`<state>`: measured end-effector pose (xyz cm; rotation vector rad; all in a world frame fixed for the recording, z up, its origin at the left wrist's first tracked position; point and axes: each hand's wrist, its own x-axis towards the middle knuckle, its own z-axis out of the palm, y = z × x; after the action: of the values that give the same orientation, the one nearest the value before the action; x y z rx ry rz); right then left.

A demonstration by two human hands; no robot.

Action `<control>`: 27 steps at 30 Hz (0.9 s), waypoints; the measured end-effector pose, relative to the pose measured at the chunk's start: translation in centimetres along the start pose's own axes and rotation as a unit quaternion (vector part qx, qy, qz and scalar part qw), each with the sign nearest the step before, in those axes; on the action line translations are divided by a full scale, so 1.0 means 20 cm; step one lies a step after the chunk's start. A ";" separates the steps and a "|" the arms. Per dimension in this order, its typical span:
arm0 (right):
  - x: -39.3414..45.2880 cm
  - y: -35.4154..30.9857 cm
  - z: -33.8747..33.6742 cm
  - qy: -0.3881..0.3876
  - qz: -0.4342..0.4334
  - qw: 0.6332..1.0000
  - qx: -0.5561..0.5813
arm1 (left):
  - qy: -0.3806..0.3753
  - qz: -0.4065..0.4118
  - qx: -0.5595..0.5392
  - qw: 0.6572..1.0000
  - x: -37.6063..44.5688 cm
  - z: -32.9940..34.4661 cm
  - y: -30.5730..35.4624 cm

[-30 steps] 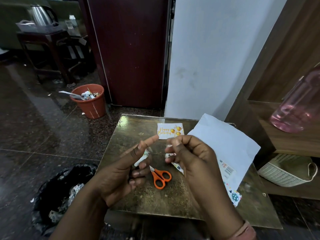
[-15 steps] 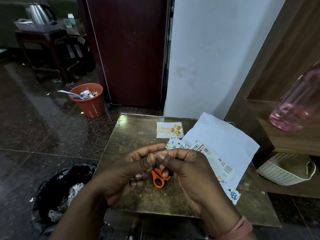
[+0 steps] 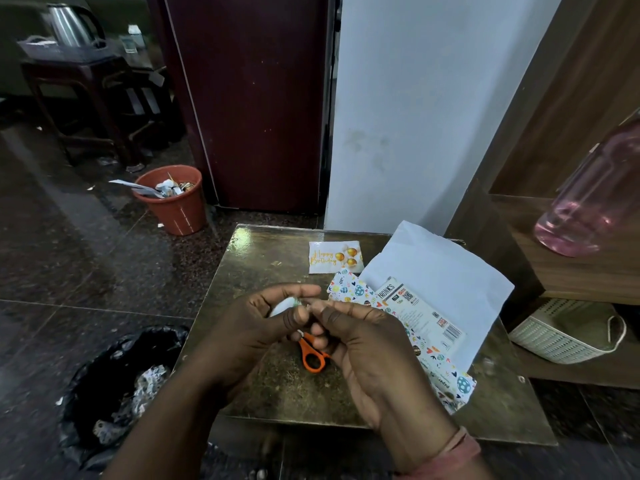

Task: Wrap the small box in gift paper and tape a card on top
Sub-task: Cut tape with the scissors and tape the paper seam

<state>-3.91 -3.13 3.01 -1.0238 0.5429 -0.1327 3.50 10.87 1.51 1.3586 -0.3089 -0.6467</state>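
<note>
My left hand [image 3: 256, 327] holds a small white tape roll [image 3: 280, 308] above the brass-coloured table [image 3: 263, 258]. My right hand [image 3: 360, 344] meets it, fingertips pinching at the roll's edge. Under the hands lie orange-handled scissors [image 3: 311, 356]. The small white box [image 3: 417, 311] with a printed label and barcode lies on the gift paper [image 3: 443, 289], whose white back rises behind it and whose patterned side [image 3: 351, 289] shows at the near edge. A "Happy Birthday" card [image 3: 334, 259] lies flat at the table's far side.
An orange waste bin [image 3: 178, 206] stands on the floor beyond the table, and a black bin bag [image 3: 114, 382] sits to its left. A woven basket [image 3: 561, 337] and a pink bottle [image 3: 595, 202] occupy the wooden shelf on the right. A white wall and a dark door stand behind.
My hands were apart a second ago and have come together over the scissors, both now at the tape roll. The box on the paper has come into view.
</note>
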 end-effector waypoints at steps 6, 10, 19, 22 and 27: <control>-0.02 -0.09 -0.05 -0.025 0.025 0.998 -0.046 | -0.016 0.011 0.079 0.997 -0.01 0.01 0.02; -0.05 -0.11 -0.03 0.056 -0.096 0.986 -0.124 | -0.022 0.015 0.046 0.999 0.00 0.06 0.01; -0.06 -0.07 0.02 0.061 -0.044 0.995 0.061 | -0.047 0.014 -0.104 0.993 0.01 0.10 -0.01; -0.06 -0.08 0.02 0.052 -0.016 0.993 0.108 | -0.045 0.010 -0.108 0.993 0.02 0.10 -0.01; -0.05 -0.07 0.02 0.050 -0.022 0.990 0.127 | -0.044 0.001 -0.131 0.990 0.02 0.11 -0.02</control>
<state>-4.36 -3.17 4.66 -0.7847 0.5786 -0.2866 2.47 8.76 1.59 1.0801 -0.2862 -0.7203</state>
